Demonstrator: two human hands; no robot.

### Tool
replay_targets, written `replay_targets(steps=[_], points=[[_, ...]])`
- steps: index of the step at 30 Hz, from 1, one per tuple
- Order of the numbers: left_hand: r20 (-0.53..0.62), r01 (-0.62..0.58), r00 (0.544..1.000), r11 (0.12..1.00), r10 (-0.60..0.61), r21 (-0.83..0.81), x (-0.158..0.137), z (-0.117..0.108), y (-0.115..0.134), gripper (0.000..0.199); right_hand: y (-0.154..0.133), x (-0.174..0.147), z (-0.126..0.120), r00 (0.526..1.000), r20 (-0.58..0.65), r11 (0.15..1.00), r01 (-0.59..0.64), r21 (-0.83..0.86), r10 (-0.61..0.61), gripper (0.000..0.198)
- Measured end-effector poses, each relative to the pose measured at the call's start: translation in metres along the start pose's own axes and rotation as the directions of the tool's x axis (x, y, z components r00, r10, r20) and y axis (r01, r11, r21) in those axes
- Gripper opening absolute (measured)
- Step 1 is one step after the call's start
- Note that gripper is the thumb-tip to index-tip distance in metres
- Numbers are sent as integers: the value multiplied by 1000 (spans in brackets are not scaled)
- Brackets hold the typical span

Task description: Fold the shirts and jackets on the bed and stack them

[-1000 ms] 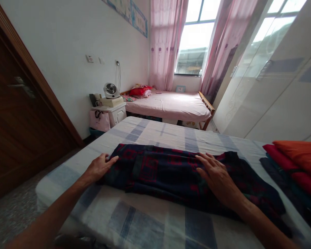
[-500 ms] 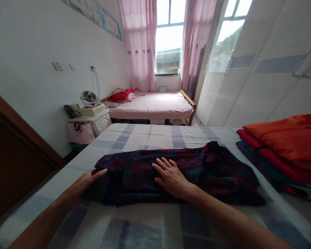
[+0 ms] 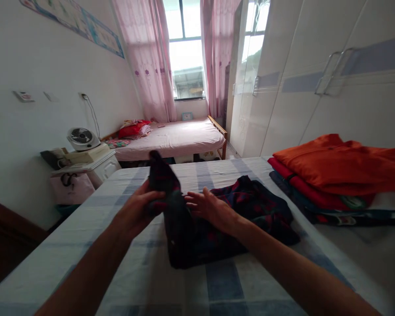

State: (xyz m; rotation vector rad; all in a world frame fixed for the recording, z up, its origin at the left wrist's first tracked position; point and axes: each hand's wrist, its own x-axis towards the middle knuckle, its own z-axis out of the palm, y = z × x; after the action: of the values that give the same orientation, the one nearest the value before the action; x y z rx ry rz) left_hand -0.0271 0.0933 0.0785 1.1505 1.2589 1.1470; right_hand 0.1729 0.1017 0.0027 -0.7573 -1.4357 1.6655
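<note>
A dark navy garment with a red and green pattern [image 3: 217, 239] lies in a long folded strip on the bed [image 3: 145, 281]. Its left end is lifted off the sheet, and my left hand [image 3: 140, 208] grips that end, thumb on the near side. My right hand [image 3: 213, 210] rests on or just over the garment's middle, fingers stretched out and pointing left toward the raised part. The right end of the cloth lies bunched on the sheet. Whether it is a shirt or another piece of clothing I cannot tell.
A stack of folded clothes, an orange one [image 3: 335, 164] on top, sits at the bed's right. Beyond are a second bed [image 3: 184, 136] by the window, a small fan [image 3: 83, 137] on a white cabinet [image 3: 105, 169], and a wardrobe [image 3: 289, 114] along the right.
My left hand has raised the garment's left end and brought it rightward. My right hand stays near the middle, fingers turned more to the left. The view has swung right.
</note>
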Motion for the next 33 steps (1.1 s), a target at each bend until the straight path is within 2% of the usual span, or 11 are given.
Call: replay_targets(steps=[2, 5, 8, 10, 13, 15, 20, 24, 28, 31, 33], points=[[257, -47, 962, 985, 88, -163, 11, 59, 9, 59, -21, -15, -25, 997, -75, 992, -17, 126, 27, 72], [551, -31, 826, 986, 119, -167, 20, 128, 5, 67, -36, -47, -76, 942, -325, 990, -49, 132, 90, 76], [595, -247, 786, 967, 165, 59, 25, 153, -17, 62, -28, -81, -125, 845, -492, 976, -151, 156, 209, 75], [478, -390, 843, 894, 248, 222, 31, 147, -38, 54, -14, -97, -145, 816, -518, 965, -185, 188, 257, 60], [260, -418, 904, 823, 338, 384, 39, 117, -72, 50, -2, -106, -151, 800, -546, 966, -164, 202, 250, 27], [136, -371, 928, 820, 347, 436, 40, 93, -91, 55, -3, -104, -149, 782, -591, 979, -129, 158, 199, 39], [-26, 43, 999, 974, -38, 222, 16, 59, -119, 64, -6, -101, -164, 696, -717, 968, -147, -203, -44, 58], [102, 293, 953, 954, -285, -72, -2, 65, -117, 54, 7, -108, -179, 524, -763, 630, -457, -627, -378, 56], [231, 347, 920, 932, -316, -103, 4, 87, -106, 41, 3, -108, -159, 599, -509, 343, -377, -860, -618, 42], [259, 376, 903, 922, -342, -92, 21, 102, -92, 28, -9, -104, -130, 698, -431, 316, -298, -901, -572, 34], [266, 357, 906, 932, -329, -66, 36, 107, -73, 21, -17, -102, -112, 739, -452, 386, -277, -880, -500, 30]])
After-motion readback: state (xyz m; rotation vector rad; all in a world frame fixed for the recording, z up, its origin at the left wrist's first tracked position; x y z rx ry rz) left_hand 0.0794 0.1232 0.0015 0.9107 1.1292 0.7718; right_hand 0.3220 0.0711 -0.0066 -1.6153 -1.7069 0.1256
